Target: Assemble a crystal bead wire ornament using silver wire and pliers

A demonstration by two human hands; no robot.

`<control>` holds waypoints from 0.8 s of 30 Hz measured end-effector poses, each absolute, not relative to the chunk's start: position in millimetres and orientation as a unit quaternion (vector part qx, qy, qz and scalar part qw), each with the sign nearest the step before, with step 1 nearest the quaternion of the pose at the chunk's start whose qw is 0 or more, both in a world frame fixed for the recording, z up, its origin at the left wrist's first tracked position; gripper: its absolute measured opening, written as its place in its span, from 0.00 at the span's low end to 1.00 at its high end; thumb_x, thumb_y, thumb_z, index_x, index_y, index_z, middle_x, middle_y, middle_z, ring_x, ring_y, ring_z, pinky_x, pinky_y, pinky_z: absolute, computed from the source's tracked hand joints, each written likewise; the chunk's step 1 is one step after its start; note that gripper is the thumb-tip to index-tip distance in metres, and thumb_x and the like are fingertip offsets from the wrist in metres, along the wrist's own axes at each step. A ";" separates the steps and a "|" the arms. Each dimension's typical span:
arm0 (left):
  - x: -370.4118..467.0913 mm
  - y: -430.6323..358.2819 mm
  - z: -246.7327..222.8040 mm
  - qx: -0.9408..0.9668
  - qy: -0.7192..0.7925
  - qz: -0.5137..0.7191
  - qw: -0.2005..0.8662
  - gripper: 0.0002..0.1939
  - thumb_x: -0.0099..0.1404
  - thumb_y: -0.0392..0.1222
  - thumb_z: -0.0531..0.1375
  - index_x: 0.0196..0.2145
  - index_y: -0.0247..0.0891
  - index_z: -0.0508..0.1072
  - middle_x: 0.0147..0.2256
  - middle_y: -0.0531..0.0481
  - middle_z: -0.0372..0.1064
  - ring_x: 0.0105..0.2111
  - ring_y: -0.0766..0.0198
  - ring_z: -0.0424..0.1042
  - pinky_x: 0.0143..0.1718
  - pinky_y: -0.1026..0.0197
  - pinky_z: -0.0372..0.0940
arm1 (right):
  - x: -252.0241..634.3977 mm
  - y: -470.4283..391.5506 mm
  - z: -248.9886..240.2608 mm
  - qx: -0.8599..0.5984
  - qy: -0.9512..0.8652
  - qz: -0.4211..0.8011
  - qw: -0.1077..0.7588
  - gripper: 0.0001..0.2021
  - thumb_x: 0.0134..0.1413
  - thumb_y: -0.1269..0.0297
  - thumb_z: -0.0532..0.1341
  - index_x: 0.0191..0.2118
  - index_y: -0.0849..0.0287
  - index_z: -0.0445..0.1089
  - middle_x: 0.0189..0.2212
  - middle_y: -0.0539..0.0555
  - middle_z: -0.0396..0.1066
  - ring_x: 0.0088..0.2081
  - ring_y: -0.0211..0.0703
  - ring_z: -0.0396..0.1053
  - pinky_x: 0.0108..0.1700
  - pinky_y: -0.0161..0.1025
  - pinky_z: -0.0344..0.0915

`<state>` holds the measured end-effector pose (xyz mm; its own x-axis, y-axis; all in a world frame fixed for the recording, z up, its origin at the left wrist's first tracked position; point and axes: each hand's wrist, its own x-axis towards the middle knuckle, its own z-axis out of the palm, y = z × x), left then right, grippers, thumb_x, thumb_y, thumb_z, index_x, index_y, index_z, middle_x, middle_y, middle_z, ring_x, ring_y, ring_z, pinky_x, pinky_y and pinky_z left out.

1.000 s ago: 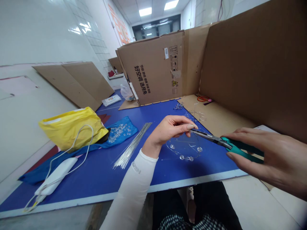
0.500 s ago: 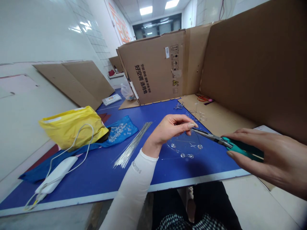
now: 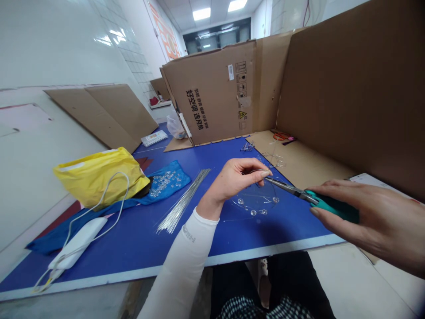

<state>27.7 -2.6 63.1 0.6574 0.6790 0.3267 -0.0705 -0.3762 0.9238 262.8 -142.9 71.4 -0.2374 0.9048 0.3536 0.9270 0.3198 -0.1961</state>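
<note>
My left hand (image 3: 244,175) pinches a thin wire between thumb and fingers above the blue table (image 3: 133,243). From it hangs a wire loop with several clear beads (image 3: 253,212). My right hand (image 3: 368,217) is wrapped round the green handles of long-nosed pliers (image 3: 292,190), whose narrow tips touch the wire at my left fingertips. The exact grip of the tips is too small to make out. A bundle of straight silvery wires (image 3: 182,203) lies left of my left forearm.
Clear beads (image 3: 166,181) lie on blue cloth beside a yellow bag (image 3: 102,177). A white power strip (image 3: 78,243) with a cord is at the front left. Cardboard (image 3: 215,97) stands behind; orange scissors (image 3: 281,136) and small wire pieces (image 3: 247,146) lie further back.
The pliers and my right hand have shifted slightly left. The hanging beads have swung a little upward, while my left hand has stayed nearly in place.
</note>
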 end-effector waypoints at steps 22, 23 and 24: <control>27.6 -1.4 64.0 0.745 0.230 0.332 0.531 0.10 0.61 0.45 0.67 0.35 0.34 0.81 0.24 0.51 0.73 0.23 0.73 0.66 0.23 0.69 0.56 | 273.5 -142.5 61.5 -0.569 -0.793 -0.035 0.216 0.17 0.63 0.44 0.56 0.47 0.45 0.75 0.36 0.51 0.81 0.32 0.48 0.79 0.23 0.38 0.69; 27.6 -1.6 64.1 0.745 0.230 0.331 0.531 0.10 0.61 0.45 0.67 0.35 0.34 0.81 0.24 0.51 0.73 0.23 0.73 0.66 0.23 0.69 0.56 | 273.7 -142.8 61.4 -0.571 -0.791 -0.033 0.216 0.17 0.63 0.44 0.57 0.48 0.45 0.75 0.36 0.51 0.81 0.33 0.48 0.79 0.23 0.38 0.70; 27.6 -1.8 64.2 0.746 0.229 0.330 0.531 0.10 0.61 0.45 0.67 0.35 0.34 0.81 0.24 0.51 0.73 0.23 0.73 0.66 0.23 0.69 0.56 | 273.8 -143.0 61.4 -0.574 -0.790 -0.030 0.216 0.17 0.63 0.44 0.57 0.48 0.44 0.75 0.36 0.51 0.81 0.33 0.47 0.79 0.24 0.38 0.70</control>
<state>27.6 -1.8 64.2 0.6763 0.6931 0.2496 -0.0084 -0.3315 0.9434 273.8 -143.0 61.4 -0.2491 0.8930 0.3749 0.9188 0.3403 -0.2001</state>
